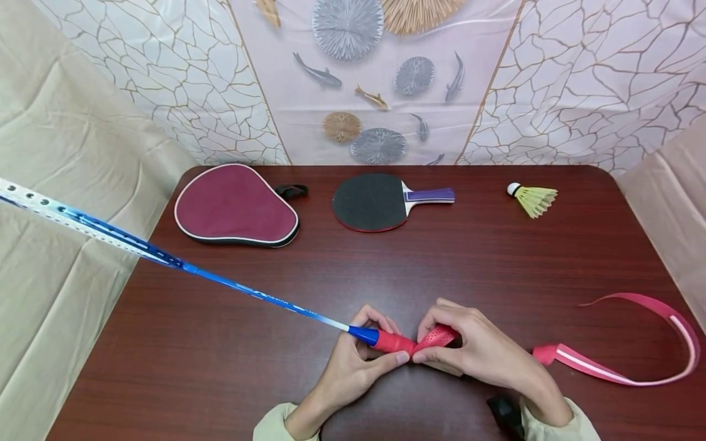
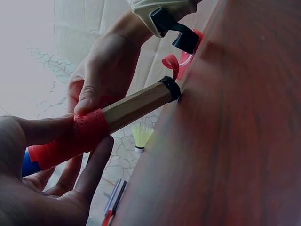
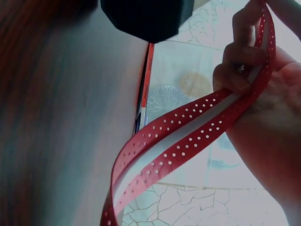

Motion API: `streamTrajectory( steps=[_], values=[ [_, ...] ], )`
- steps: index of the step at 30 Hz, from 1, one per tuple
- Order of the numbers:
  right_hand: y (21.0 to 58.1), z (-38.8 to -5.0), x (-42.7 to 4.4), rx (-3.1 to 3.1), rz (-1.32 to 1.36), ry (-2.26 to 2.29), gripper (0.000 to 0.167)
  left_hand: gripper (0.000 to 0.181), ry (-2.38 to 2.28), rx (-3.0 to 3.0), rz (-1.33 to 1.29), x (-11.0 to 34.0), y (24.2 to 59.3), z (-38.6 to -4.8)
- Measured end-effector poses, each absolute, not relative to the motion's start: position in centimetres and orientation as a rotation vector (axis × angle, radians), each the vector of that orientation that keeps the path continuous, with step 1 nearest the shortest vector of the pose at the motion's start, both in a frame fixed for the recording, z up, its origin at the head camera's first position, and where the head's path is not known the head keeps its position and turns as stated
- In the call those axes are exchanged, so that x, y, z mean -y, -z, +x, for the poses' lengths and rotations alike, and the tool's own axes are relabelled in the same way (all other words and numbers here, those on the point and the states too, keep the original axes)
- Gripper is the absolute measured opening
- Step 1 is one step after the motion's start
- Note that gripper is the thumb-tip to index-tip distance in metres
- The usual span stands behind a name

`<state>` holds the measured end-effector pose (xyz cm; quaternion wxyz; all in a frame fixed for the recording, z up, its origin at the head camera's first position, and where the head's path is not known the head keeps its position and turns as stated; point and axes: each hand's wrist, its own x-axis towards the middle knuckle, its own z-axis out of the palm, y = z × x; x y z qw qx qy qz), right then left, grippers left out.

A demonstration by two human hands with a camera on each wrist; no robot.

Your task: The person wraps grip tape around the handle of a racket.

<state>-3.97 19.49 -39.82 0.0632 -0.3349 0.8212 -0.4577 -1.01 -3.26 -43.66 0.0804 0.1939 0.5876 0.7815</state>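
Note:
A badminton racket (image 1: 265, 297) with a blue shaft slants across the head view, its frame toward the upper left. My left hand (image 1: 353, 362) holds its handle between thumb and fingers, over a section wrapped in red perforated grip tape (image 1: 391, 342). Beyond the wrap, the bare wooden handle (image 2: 136, 106) ends in a black band (image 2: 170, 88). My right hand (image 1: 477, 344) pinches the tape close beside the left thumb, where it meets the handle. In the right wrist view, the loose tape (image 3: 183, 129), with a pale centre strip, passes the curled fingers and hangs down.
The tape's free tail (image 1: 686, 343) curves over the table's right side. Along the back lie a maroon paddle case (image 1: 234, 205), a black table tennis paddle (image 1: 369, 202) and a yellow shuttlecock (image 1: 536, 199). A black object (image 1: 505, 416) shows by the right sleeve.

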Motion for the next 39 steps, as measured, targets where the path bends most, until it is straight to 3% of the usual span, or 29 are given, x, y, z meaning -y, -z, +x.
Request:
streamTrajectory(
  steps=[6, 16, 23, 31, 39],
  values=[
    [39.96, -3.81, -19.18, -2.521, -0.987, 1.322, 0.024, 0.034, -2.343, -1.726, 0.579, 3.45, 43.97, -1.00],
    [40.56, -3.63, -18.65, -2.541, -0.935, 1.288, 0.034, 0.046, -2.313, -1.763, 0.312, 3.40, 43.91, -0.77],
    [40.67, -3.63, -18.61, -2.576, -0.931, 1.290, 0.036, 0.049, -2.363, -1.666, 0.356, 3.28, 44.00, -0.73],
    [40.29, -3.85, -18.78, -2.569, -0.846, 1.280, 0.039, 0.040, -2.422, -1.628, 0.460, 3.09, 43.97, -1.04],
    [40.20, -4.25, -19.46, -2.515, -1.018, 1.338, 0.024, 0.041, -2.361, -1.675, 0.381, 3.36, 43.60, -1.16]
  ],
)
